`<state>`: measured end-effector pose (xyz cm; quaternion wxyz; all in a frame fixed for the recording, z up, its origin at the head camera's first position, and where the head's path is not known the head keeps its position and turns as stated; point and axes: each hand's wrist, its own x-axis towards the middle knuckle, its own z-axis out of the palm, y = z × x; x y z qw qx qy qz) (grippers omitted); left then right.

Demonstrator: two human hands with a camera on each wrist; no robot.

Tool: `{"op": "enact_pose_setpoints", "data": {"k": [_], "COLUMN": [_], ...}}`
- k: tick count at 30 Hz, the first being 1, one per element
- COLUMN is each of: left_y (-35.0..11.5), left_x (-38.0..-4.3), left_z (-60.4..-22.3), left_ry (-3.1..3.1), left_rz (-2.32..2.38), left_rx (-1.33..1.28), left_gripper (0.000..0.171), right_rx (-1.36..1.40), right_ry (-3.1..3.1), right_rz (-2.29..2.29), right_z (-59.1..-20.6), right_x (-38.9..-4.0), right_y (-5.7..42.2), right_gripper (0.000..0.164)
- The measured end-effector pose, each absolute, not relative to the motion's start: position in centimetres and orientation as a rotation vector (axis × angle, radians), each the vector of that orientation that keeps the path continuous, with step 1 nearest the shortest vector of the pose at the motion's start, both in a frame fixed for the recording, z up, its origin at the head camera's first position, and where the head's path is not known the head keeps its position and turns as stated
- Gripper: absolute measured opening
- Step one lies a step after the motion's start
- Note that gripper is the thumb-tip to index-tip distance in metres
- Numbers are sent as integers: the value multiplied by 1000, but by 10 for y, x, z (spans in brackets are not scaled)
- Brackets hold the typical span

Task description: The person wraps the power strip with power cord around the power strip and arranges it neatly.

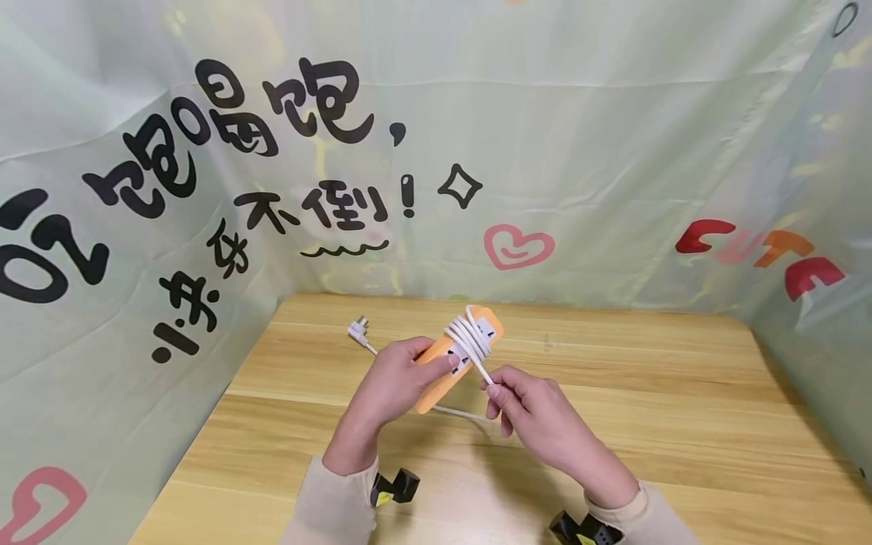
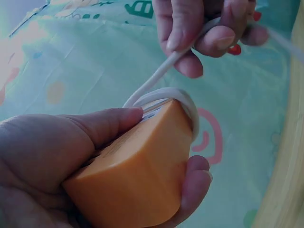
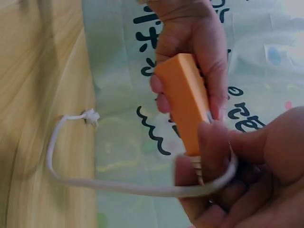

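Observation:
My left hand [image 1: 402, 378] grips an orange power strip [image 1: 436, 393], thumb on its socket face and fingers round the far side. Several turns of white cord [image 1: 468, 338] are wrapped about the strip's upper half. Between thumb and fingers, my right hand [image 1: 538, 412] pinches the cord just to the right of the strip. In the left wrist view a taut length of cord [image 2: 154, 78] runs from the strip up to the right fingers. From that hand the loose cord [image 3: 118, 186] curves away to a white plug [image 3: 90, 116] on the table.
The wooden table [image 1: 647, 424] lies beneath both hands, with the plug [image 1: 357, 329] resting toward its back left. Pale green printed cloth [image 1: 586, 151] hangs behind the table and along both sides. Black wrist cameras [image 1: 395, 487] sit at both sleeves.

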<state>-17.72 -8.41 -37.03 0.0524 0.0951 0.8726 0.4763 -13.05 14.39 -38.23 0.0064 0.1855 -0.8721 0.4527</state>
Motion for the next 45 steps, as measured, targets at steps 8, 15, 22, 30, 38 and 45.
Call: {"op": "enact_pose_setpoints", "data": {"k": [8,15,22,30,38,45], "left_y": [-82,-87,-87,-88,-94,-92], "left_x": [-178,-180,-179,-180,-185,-183], "left_z": [-372,-371,-369,-368,-366,-364], "left_ry": [2578,2529,2420,2223,2111,2038], "left_rz": [1567,1741,1809,1943,2106,2121], "left_rx": [286,201,269,263,184,199], "left_gripper": [31,30,29,33,33,33], "right_rx": [434,557,550,448,497,488], "right_ry": [-2762,-2595,-2643,-2743,-2640,-2685], "right_rz": [1326,1431,1346,1259,1363,1249], "right_z": [-384,-385,-386,-385,-382,-384], "right_x": [-133,-132,-134,-138,-137,-139], "right_y": [144,145,146,148,152,153], "right_gripper": [21,17,15,26,20,17]}}
